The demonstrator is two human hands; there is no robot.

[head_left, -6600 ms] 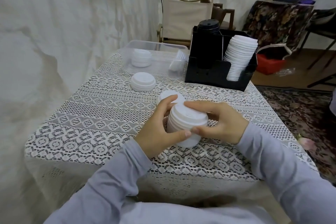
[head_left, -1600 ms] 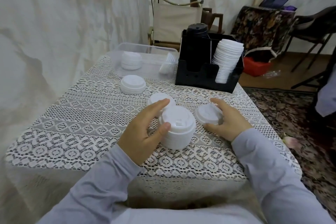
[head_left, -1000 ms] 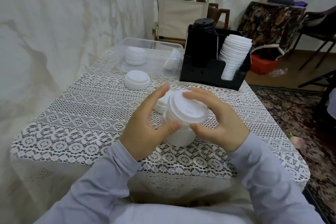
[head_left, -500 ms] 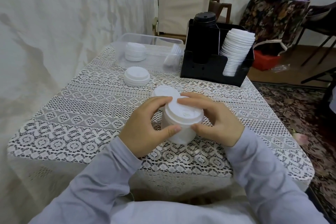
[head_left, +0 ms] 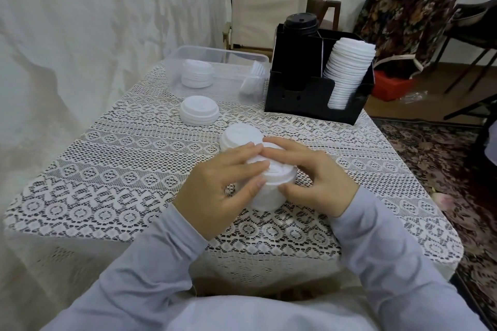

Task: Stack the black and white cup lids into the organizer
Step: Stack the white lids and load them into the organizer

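Observation:
A stack of white lids [head_left: 271, 185] stands on the lace tablecloth in front of me. My left hand [head_left: 223, 185] grips its left side, thumb low on the stack and fingers over the top lid. My right hand [head_left: 314, 183] grips the right side, fingers curled over the top. Just behind lies another white lid pile [head_left: 240, 138], and a short lid stack [head_left: 199, 110] sits farther left. The black organizer [head_left: 317, 97] at the back holds a column of black lids [head_left: 300, 45] on the left and leaning white lids [head_left: 348, 72] on the right.
A clear plastic bin [head_left: 215, 59] behind the short stack holds more white lids [head_left: 197, 76]. A folding chair [head_left: 266, 8] stands past the table. The table edge [head_left: 441, 223] drops to a patterned rug on the right.
Both hands have closed lower and tighter over the top of the white stack, pressing the top lid down. The view has tilted slightly downward.

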